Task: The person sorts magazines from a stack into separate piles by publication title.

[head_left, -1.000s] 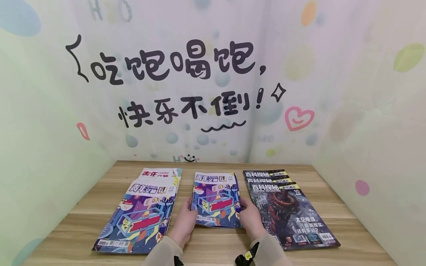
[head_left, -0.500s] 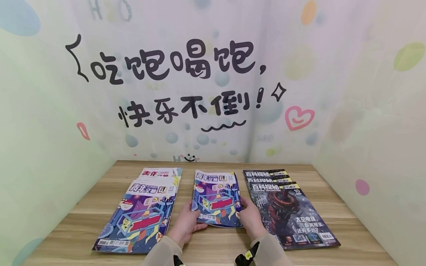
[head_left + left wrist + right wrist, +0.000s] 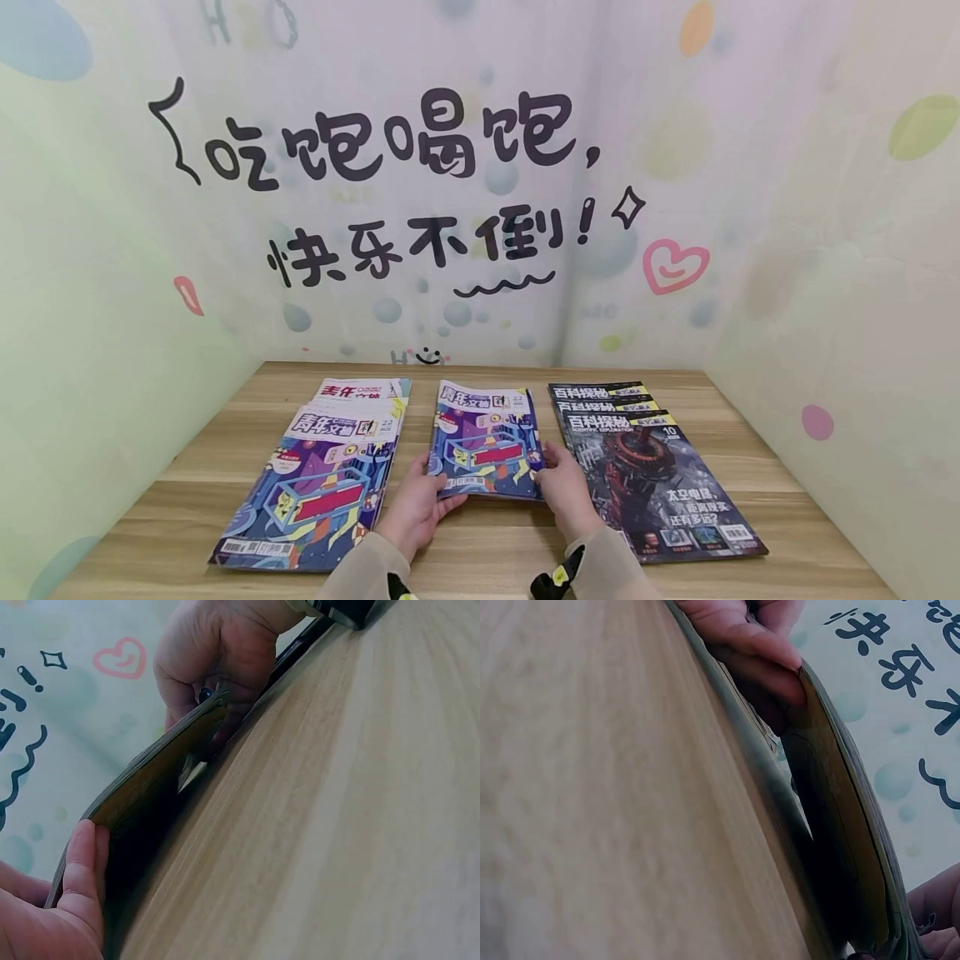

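Note:
Both hands hold a purple magazine at the middle of the table, by its near corners. My left hand has the thumb on the cover, with fingers under the near left corner. At the near right corner my right hand grips the edge, its lower fingers hidden in the head view. Both wrist views show a dark gap between the raised near edge of the magazine and the tabletop. Whether it is one copy or several together, I cannot tell.
To the left lies a fanned pile of magazines, a matching purple cover on top. Dark science magazines overlap at the right, close to my right hand. The wooden table meets printed fabric walls at the back and sides.
The magazine's near edge has risen and shifted slightly away from me. Fingers of my left hand now show beneath its near left corner. Both side piles have stayed put.

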Demonstrator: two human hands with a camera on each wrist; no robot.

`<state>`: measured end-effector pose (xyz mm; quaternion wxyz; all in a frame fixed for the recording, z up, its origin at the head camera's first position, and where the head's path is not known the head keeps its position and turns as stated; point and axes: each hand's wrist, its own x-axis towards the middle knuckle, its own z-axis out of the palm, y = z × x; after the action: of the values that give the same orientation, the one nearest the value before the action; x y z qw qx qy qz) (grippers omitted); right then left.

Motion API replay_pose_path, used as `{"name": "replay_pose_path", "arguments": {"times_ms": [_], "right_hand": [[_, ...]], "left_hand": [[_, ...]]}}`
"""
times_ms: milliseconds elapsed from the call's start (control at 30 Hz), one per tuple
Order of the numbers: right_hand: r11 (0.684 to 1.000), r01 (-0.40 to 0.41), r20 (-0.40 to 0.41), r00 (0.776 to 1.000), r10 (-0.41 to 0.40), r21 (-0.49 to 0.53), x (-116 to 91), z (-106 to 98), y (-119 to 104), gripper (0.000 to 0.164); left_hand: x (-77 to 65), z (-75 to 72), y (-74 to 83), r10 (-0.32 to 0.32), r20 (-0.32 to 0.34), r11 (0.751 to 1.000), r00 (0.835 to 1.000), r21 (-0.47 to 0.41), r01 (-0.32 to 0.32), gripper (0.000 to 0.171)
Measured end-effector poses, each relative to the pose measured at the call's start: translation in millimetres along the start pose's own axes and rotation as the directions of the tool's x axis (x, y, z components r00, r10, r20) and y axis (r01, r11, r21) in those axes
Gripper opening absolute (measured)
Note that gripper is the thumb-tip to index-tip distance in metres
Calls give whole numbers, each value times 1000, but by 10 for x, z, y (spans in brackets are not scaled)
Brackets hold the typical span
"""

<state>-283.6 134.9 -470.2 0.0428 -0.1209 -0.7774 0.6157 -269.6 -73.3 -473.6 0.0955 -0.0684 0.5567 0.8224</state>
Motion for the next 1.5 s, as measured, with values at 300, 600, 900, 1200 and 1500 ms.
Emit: {"name": "replay_pose_path", "arguments": {"times_ms": [300,600,900,1200,1500], "right_hand": [[996,-40,0,999,41,77,15,-2,-3,58],[984,-83,35,996,79,155,17,-31,-14,57],[970,-120,99,990,101,214,13,-107,-7,60],[959,-141,158,982,104,244,-1,-131,-3,56],[963,-150,154,981,117,223,10,-144,6,58]], "left_hand": [[9,-2,-18,5,20,1000,1000,0,-5,57],[-11,7,9,-3,18,1000,1000,13,3,61],[-18,12,8,-1,19,1000,1000,11,1,62],[-13,6,23,-16,-1,999,1000,28,16,63],[14,21,5,12,-24,997,1000,76,-10,64]]}}
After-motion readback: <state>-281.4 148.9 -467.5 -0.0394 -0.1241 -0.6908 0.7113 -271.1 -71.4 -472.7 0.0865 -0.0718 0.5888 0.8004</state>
